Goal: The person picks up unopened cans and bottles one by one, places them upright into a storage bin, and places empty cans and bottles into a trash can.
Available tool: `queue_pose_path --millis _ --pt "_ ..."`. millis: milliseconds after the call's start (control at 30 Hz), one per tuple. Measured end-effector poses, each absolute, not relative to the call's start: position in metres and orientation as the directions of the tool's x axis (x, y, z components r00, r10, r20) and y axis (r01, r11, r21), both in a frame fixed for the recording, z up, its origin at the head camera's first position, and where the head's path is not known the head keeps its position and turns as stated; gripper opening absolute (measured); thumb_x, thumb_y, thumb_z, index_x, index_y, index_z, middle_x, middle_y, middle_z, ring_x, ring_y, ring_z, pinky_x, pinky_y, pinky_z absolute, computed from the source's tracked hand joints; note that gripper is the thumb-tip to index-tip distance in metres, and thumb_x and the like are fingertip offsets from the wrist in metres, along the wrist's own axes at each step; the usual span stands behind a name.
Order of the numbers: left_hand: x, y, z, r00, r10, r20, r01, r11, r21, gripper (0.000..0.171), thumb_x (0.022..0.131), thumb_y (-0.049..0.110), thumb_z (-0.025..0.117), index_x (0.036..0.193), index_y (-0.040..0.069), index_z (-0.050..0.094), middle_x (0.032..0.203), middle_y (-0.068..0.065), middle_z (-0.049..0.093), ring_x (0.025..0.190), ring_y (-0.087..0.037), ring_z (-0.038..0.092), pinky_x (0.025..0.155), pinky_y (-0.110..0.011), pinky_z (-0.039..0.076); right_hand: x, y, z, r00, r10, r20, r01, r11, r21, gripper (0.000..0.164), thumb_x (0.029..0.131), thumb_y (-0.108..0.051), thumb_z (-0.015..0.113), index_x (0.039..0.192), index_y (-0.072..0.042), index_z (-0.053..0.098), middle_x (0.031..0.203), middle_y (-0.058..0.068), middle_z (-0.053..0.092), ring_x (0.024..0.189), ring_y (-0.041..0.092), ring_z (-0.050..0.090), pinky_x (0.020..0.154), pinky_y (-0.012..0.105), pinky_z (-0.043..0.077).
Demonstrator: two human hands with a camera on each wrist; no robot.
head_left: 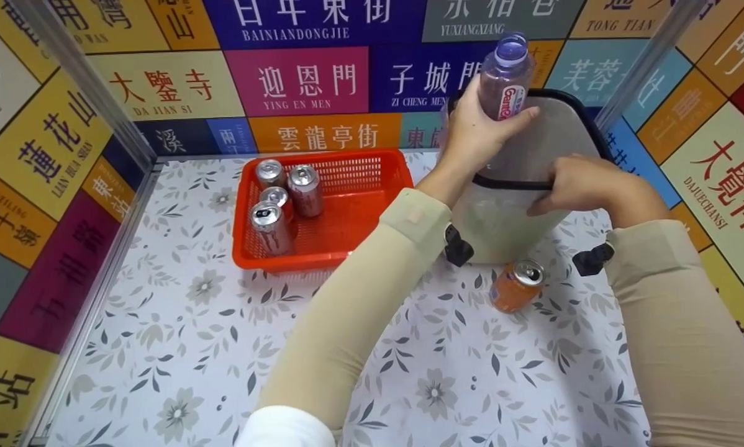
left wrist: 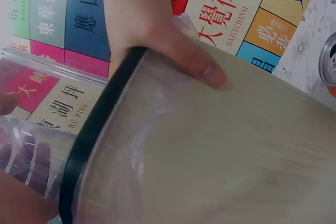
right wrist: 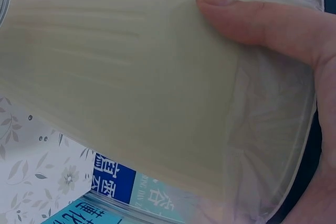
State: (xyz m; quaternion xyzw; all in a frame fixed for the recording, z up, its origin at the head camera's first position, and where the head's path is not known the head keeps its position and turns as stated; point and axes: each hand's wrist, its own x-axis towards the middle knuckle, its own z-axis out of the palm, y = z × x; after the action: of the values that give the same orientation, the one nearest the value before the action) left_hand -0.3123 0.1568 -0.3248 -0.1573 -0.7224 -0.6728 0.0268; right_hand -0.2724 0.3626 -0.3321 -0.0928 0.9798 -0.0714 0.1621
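Note:
My left hand [head_left: 474, 130] grips a see-through plastic bottle [head_left: 507, 77] with an uncapped mouth and a red-and-white label, holding it upright over the bin's opening. The pale trash bin [head_left: 508, 226] has a black rim and a thin clear liner. My right hand [head_left: 595, 186] holds the near right rim; its thumb [right wrist: 252, 19] lies along the outer wall, and its other fingers are hidden inside. An orange can [head_left: 515, 288] stands on the table just in front of the bin. In the left wrist view, part of the bottle [left wrist: 31, 150] shows beyond the rim.
A red plastic basket [head_left: 353, 233] stands left of the bin, with several silver and red drink cans [head_left: 272, 230] grouped at its left end. Flower-patterned cloth [head_left: 204, 347] covers the table. Colourful sign-printed panels [head_left: 313, 81] wall in the back and sides.

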Motion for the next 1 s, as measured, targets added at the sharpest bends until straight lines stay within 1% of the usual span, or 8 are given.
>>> queue_pose_path --millis 167,300,567,700,800,867,1000 --pt "-0.317 0.164 -0.331 -0.941 0.216 0.259 0.284 0.093 0.954 0.069 0.088 0.025 0.09 0.146 0.015 0.053 0.134 0.005 0.066 0.117 0.0 0.059 0.097 -0.013 0.047 -0.272 0.362 -0.334 -0.929 -0.211 -0.302 -0.167 0.972 -0.167 0.058 0.085 -0.047 0.086 0.106 0.005 0.074 0.1 0.019 0.075 0.084 0.032 0.066 0.082 0.061 0.057" --pt "-0.321 0.167 -0.334 -0.94 0.235 0.248 0.286 0.141 0.948 0.067 0.088 0.027 0.09 0.142 0.014 0.054 0.131 0.005 0.067 0.114 -0.001 0.06 0.096 -0.014 0.048 -0.273 0.36 -0.333 -0.93 -0.221 -0.295 -0.181 0.971 -0.157 0.056 0.086 -0.047 0.085 0.104 0.004 0.074 0.096 0.017 0.074 0.081 0.031 0.064 0.079 0.06 0.057" --pt "-0.325 0.172 -0.333 -0.936 0.299 0.187 0.266 0.249 0.931 0.066 0.088 0.029 0.09 0.141 0.018 0.053 0.131 0.009 0.064 0.116 -0.001 0.058 0.099 -0.013 0.047 -0.274 0.363 -0.331 -0.928 -0.22 -0.301 -0.186 0.973 -0.139 0.056 0.086 -0.051 0.085 0.1 0.002 0.074 0.097 0.017 0.074 0.083 0.032 0.066 0.081 0.061 0.057" --pt "-0.326 0.172 -0.335 -0.93 0.295 0.22 0.31 0.308 0.899 0.063 0.087 0.03 0.09 0.138 0.017 0.055 0.13 0.006 0.065 0.115 -0.003 0.06 0.097 -0.013 0.046 -0.274 0.362 -0.332 -0.927 -0.23 -0.295 -0.197 0.971 -0.138 0.05 0.085 -0.05 0.086 0.094 -0.001 0.075 0.089 0.011 0.074 0.078 0.029 0.064 0.073 0.053 0.057" --pt "-0.326 0.172 -0.335 -0.923 0.304 0.236 0.341 0.36 0.868 0.061 0.087 0.032 0.09 0.135 0.017 0.056 0.129 0.006 0.066 0.114 -0.005 0.06 0.096 -0.013 0.045 -0.274 0.362 -0.331 -0.925 -0.241 -0.293 -0.207 0.968 -0.142 0.047 0.085 -0.047 0.086 0.092 -0.002 0.076 0.084 0.007 0.073 0.075 0.026 0.063 0.067 0.048 0.055" --pt "-0.327 0.173 -0.334 -0.922 0.312 0.229 0.343 0.383 0.858 0.06 0.087 0.033 0.09 0.134 0.018 0.056 0.129 0.007 0.066 0.114 -0.004 0.06 0.096 -0.013 0.045 -0.274 0.362 -0.331 -0.924 -0.241 -0.298 -0.205 0.968 -0.148 0.046 0.085 -0.046 0.086 0.092 -0.002 0.076 0.083 0.006 0.073 0.073 0.025 0.063 0.066 0.046 0.055" --pt "-0.326 0.174 -0.333 -0.927 0.309 0.21 0.33 0.413 0.849 0.061 0.086 0.035 0.091 0.134 0.021 0.056 0.13 0.008 0.066 0.114 -0.003 0.06 0.097 -0.013 0.045 -0.274 0.362 -0.33 -0.922 -0.245 -0.3 -0.205 0.966 -0.159 0.046 0.085 -0.045 0.087 0.094 -0.001 0.077 0.083 0.006 0.073 0.072 0.025 0.063 0.065 0.045 0.056"
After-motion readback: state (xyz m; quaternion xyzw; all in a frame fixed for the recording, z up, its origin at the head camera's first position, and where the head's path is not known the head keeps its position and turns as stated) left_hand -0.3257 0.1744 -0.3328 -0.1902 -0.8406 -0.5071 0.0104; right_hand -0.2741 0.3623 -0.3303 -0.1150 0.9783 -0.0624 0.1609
